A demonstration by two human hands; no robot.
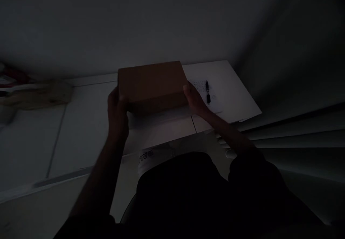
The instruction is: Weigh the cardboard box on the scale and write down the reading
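A brown cardboard box is held between my two hands above the white table. My left hand grips its left end, with the thumb on the near edge. On the right end, my right hand presses with the thumb at the near corner, its other fingers hidden behind the box. Just right of the box lies a sheet of paper with writing, and a black pen rests on it. The light is very dim, and what the box holds cannot be seen.
On the far left a blurred tan bundle lies on the tabletop, with a dark reddish thing behind it. A plain wall rises behind the table. Pale folds, perhaps a curtain, hang at the right.
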